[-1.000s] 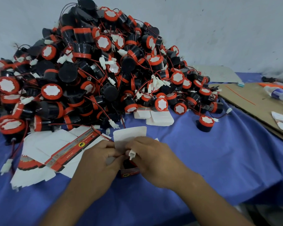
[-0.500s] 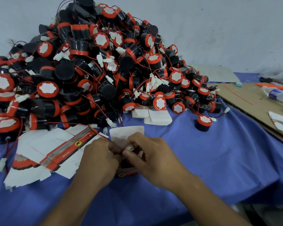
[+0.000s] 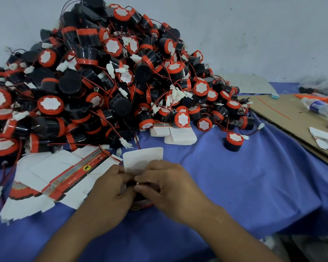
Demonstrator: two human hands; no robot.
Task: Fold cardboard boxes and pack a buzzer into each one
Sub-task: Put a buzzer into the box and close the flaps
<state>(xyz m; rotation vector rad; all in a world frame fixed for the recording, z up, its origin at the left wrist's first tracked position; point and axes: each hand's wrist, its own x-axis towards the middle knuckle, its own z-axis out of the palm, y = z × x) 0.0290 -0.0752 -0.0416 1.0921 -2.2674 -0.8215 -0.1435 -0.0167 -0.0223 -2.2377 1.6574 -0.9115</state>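
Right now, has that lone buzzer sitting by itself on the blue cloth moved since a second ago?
No. The lone buzzer stands just right of the white card stack, as before.

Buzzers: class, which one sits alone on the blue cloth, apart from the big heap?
The lone buzzer right of the heap, beyond the right hand, orange-rimmed face up. Every other buzzer lies piled in or against the heap.

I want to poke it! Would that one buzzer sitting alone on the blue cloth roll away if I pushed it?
Probably not far. The buzzer looks like a short drum resting on a flat end, so it would likely slide or tip first. Its wire and white plug would probably drag behind. The cloth looks soft and wrinkly, which should slow it.
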